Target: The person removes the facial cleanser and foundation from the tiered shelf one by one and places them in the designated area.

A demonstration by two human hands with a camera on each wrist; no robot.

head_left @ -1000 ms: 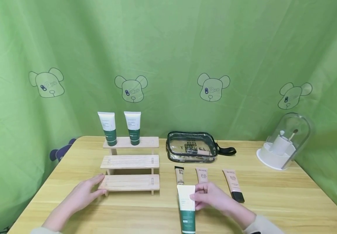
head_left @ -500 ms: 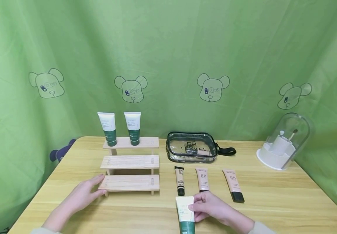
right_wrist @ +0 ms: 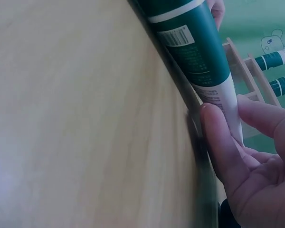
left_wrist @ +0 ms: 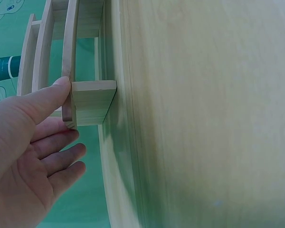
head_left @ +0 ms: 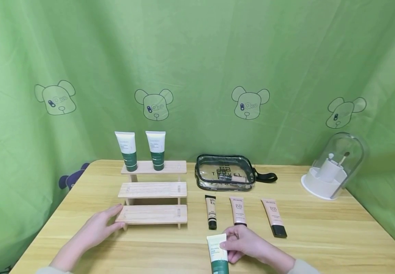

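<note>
My right hand (head_left: pixel 243 243) pinches a white and green squeeze tube (head_left: pixel 217 251) by its white upper part, near the front of the table. In the right wrist view the tube's green half (right_wrist: pixel 192 45) shows a barcode, with thumb and fingers on its white end. At the left, my left hand (head_left: pixel 96 228) grips the left end of the lowest step of a wooden three-tier stand (head_left: pixel 152 214). The left wrist view shows thumb and index finger (left_wrist: pixel 50 99) pinching that board's end, the other fingers loosely spread. Two matching tubes (head_left: pixel 127 152) stand upright on the top step.
Right of the stand lie a small beige tube (head_left: pixel 211 211) with black ends and two pink BB cream tubes (head_left: pixel 273 217). Behind them is a clear travel pouch (head_left: pixel 224 173) with a black strap. A domed white brush holder (head_left: pixel 325 171) stands at the back right, before a green curtain.
My right hand has moved the green and white tube down toward the table's front, uncovering the beige tube and more of a pink one. The left hand stays on the stand.
</note>
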